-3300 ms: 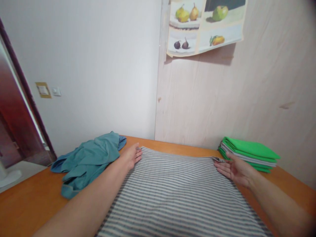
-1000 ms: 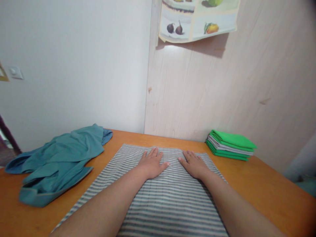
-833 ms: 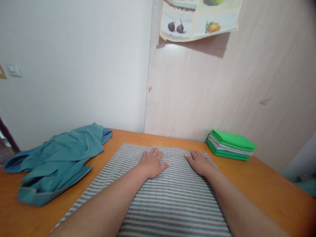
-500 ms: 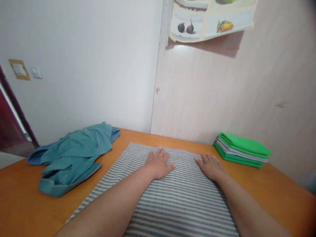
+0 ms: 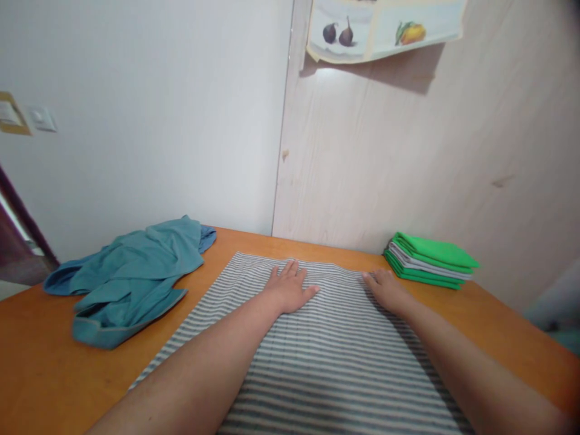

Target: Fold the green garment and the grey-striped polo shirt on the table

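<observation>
A grey-and-white striped cloth lies spread flat on the orange wooden table in front of me. My left hand rests palm down on the cloth near its far edge, fingers stretched out. My right hand lies flat at the cloth's far right corner, fingers extended and holding nothing. Both forearms reach across the cloth.
A crumpled teal garment lies on the table to the left. A folded stack of green and white cloths sits at the back right by the wooden wall panel. A fruit poster hangs above.
Earlier my hands held the cloth's two far corners; then they lay flat near the middle. Since then my right hand has slid outward to the right corner, while the left stayed put.
</observation>
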`<state>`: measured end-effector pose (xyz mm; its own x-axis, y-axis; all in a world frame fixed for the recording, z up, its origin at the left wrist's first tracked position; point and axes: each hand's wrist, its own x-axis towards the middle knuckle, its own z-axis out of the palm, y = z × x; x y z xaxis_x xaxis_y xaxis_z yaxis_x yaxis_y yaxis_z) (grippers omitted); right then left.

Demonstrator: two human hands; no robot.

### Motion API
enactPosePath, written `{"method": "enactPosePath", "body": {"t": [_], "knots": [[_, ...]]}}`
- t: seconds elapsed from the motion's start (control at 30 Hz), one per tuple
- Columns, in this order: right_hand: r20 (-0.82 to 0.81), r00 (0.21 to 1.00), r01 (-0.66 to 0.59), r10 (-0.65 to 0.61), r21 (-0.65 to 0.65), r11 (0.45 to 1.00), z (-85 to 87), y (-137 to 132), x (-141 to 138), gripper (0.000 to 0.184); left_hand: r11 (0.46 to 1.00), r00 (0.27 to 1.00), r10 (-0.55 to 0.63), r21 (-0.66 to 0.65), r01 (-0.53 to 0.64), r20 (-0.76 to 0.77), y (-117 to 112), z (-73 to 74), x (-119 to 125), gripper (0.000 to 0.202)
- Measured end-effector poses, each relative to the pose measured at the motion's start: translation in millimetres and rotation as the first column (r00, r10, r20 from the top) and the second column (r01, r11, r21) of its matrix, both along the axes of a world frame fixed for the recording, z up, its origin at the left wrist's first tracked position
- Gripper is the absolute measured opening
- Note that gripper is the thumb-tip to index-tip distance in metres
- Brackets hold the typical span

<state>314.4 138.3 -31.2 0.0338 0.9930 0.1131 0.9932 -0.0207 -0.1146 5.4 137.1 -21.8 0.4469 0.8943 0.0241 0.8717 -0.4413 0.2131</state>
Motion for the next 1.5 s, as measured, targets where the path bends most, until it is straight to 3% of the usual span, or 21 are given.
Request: {"method": "enactPosePath", "body": {"t": [0.17,0.3,0.53,0.8,1.1,1.5], "knots": [[-0.015,1.0,-0.023,0.022,-0.031,0.999,-11.5,-35,-13,0.079,1.0,1.0,0.001,0.023,-0.001,-0.007,0,-1.0,1,0.09],[0.045,0.997,0.063,-0.06,-0.065,0.996,-21.3,-60,-7,0.084,1.0,1.0,0.004,0.029,-0.004,-0.02,0,-0.2,0,0.091],[0.128,0.977,0.182,-0.173,-0.067,0.981,-7.0,-80,8,0.078,0.999,1.0,0.008,0.045,-0.007,-0.02,1,-1.6,0,0.09],[0.066,0.996,0.06,-0.057,-0.049,0.997,-8.9,-119,-27,0.087,0.999,0.999,0.011,0.046,-0.009,-0.043,3,-2.2,-3,0.089],[-0.02,0.999,0.035,-0.037,-0.053,0.998,-17.0,-120,-19,0.09,0.998,0.998,0.02,0.056,-0.017,-0.064,5,-3.4,-4,0.087],[0.004,0.999,0.054,-0.054,0.011,0.998,-29.1,-117,-6,0.086,0.998,0.997,0.024,0.067,-0.019,-0.069,-3,0.9,-3,0.084]]}}
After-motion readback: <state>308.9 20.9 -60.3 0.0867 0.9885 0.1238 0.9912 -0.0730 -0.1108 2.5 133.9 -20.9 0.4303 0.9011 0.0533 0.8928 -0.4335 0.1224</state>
